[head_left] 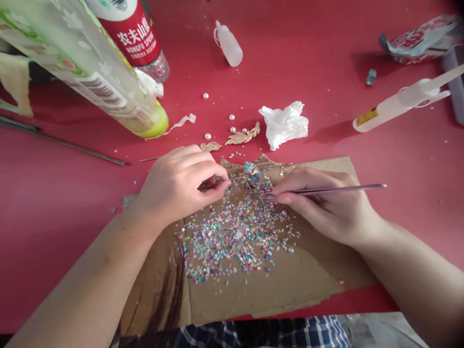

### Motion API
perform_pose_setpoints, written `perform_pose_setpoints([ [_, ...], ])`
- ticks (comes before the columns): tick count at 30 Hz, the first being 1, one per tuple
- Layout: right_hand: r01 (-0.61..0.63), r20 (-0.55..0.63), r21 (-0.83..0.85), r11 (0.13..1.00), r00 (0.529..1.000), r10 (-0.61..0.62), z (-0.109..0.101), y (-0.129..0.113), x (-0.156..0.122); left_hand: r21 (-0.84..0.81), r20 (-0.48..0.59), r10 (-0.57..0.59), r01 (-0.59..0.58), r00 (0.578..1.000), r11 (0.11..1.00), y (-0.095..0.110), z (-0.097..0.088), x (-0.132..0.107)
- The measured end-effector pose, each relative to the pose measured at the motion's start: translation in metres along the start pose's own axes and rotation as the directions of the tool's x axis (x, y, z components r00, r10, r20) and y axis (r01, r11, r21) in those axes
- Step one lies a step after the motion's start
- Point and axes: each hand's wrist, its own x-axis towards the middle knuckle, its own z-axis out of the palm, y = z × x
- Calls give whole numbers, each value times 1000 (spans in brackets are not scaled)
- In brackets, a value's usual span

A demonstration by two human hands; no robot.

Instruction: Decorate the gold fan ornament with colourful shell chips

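Note:
Pinched between the thumb and fingers of my left hand (186, 181) is a thin wire stem. At the stem's end sits a small leaf- or petal-shaped ornament (252, 175), partly covered with shiny chips. My right hand (326, 200) grips tweezers (337, 190), whose tips point left, just below the ornament. Whether the tips hold a chip is too small to tell. Beneath both hands, many colourful chips (232, 237) lie spread over a piece of cardboard (282, 285). One pearl bead (290, 250) rests at the right edge of the chips.
Beyond the cardboard lie gold leaf pieces (242, 136), several pearl beads (232, 117) and a crumpled tissue (285, 124). A small white bottle (230, 44), a glue bottle (398, 104), a water bottle (134, 36) and a tall green-patterned package (87, 72) surround the work on the red table (308, 48).

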Motion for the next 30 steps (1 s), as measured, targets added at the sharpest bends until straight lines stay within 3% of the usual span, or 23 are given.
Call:
perform_pose_setpoints([
  [3,-6,32,4,1000,999,6,0,-2,0,-9,7,-12,13,1000,1000,0,0,1],
  [7,-68,-37,74,995,997,71,-2,-3,0,-9,15,-28,28,999,1000,0,0,1],
  [16,-44,-38,-40,998,998,42,-4,-1,-2,4,4,-11,11,1000,1000,0,1,0],
  [30,-59,-33,-41,997,998,58,-4,-1,-2,9,-17,11,-10,1000,1000,-3,1,-1],
])
